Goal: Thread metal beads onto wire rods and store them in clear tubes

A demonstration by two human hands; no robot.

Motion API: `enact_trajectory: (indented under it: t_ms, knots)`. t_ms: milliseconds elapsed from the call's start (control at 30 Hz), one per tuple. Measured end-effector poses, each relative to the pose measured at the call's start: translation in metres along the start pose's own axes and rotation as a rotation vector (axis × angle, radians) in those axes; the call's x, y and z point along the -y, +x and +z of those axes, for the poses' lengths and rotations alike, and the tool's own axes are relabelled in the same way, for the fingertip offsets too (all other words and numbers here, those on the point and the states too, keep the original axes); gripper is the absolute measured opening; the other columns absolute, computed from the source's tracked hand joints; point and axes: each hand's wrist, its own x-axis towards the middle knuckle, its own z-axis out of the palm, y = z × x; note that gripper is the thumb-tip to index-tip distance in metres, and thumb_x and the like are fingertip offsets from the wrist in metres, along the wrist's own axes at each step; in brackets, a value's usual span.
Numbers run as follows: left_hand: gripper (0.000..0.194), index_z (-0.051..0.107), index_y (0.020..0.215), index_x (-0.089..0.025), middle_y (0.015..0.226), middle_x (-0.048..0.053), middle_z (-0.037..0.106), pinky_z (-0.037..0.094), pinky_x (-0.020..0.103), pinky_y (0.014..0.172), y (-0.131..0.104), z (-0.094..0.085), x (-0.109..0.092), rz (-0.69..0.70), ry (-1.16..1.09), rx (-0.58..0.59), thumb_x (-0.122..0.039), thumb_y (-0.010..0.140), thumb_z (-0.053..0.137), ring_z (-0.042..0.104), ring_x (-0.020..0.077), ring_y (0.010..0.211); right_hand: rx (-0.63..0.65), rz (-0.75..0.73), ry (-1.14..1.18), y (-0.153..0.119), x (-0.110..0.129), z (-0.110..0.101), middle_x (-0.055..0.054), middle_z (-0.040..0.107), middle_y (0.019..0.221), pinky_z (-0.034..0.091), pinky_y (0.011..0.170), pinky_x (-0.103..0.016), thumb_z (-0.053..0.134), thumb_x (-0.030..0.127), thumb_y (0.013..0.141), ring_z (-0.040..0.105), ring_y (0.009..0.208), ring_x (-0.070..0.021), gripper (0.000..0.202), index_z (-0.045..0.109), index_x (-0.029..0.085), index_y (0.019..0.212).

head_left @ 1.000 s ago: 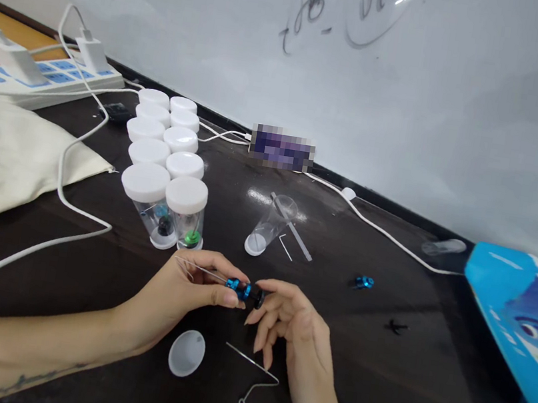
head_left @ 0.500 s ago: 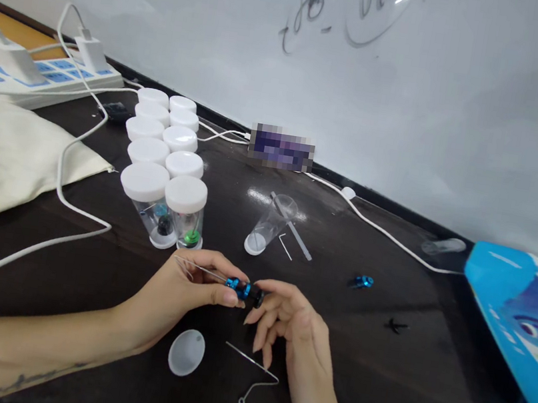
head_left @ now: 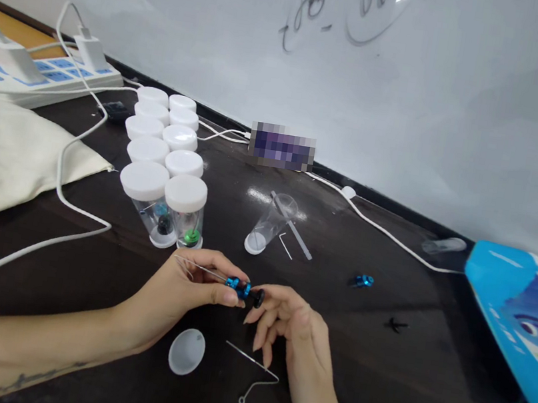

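Observation:
My left hand (head_left: pixel 198 285) is closed around a small blue-and-black metal piece (head_left: pixel 237 286). A thin wire runs from it back over the palm, and a black disc (head_left: pixel 259 298) forms its right end. Beside that disc is my right hand (head_left: pixel 297 334), its fingers apart and curved. Its index fingertip is close to the disc; I cannot tell whether they touch. Below the hands lie a bent metal wire with a looped end (head_left: pixel 255 381) and a round white lid (head_left: pixel 186 351). Farther right are a small blue part (head_left: pixel 363 281) and a small black pronged part (head_left: pixel 396 326).
Several clear jars with white lids (head_left: pixel 186 194) stand in rows at left. A clear jar (head_left: pixel 273 222) lies beside a clear strip (head_left: pixel 297 234) and a hex key (head_left: pixel 286 246). White cables (head_left: pixel 71 205), a cloth bag (head_left: pixel 13 156), a power strip (head_left: pixel 55 75) and a blue package (head_left: pixel 502 297) surround them.
The black end of the held piece now shows as a disc on a narrower neck, where it looked like a thicker cylinder before. My right index finger has dropped slightly; the left hand stays put.

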Motion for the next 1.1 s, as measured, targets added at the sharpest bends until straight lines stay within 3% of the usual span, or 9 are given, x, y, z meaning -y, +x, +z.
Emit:
enact_trajectory:
  t_ms: [967,1100]
  knots:
    - [0.017,0.077,0.081,-0.020,0.078,0.000,0.074,0.055,0.018,0.072,-0.0006,0.0001,-0.0003,0.006,-0.010,0.009,-0.013,0.067,0.083,0.068,0.0116,0.075,-0.009,-0.008,-0.001,-0.0004,-0.0014,-0.0010,-0.007,0.065,0.081,0.043,0.039,-0.016,0.037,0.059,0.097,0.058,0.057,-0.0119,0.051,0.063,0.018,0.113]
    - [0.018,0.077,0.081,-0.020,0.077,0.000,0.074,0.055,0.017,0.071,-0.0005,0.0002,-0.0005,0.005,-0.006,0.011,-0.014,0.066,0.084,0.068,0.0111,0.074,0.002,-0.011,-0.007,-0.0006,-0.0010,-0.0010,-0.008,0.065,0.080,0.043,0.040,-0.017,0.037,0.058,0.097,0.057,0.056,-0.0117,0.051,0.066,0.017,0.107]
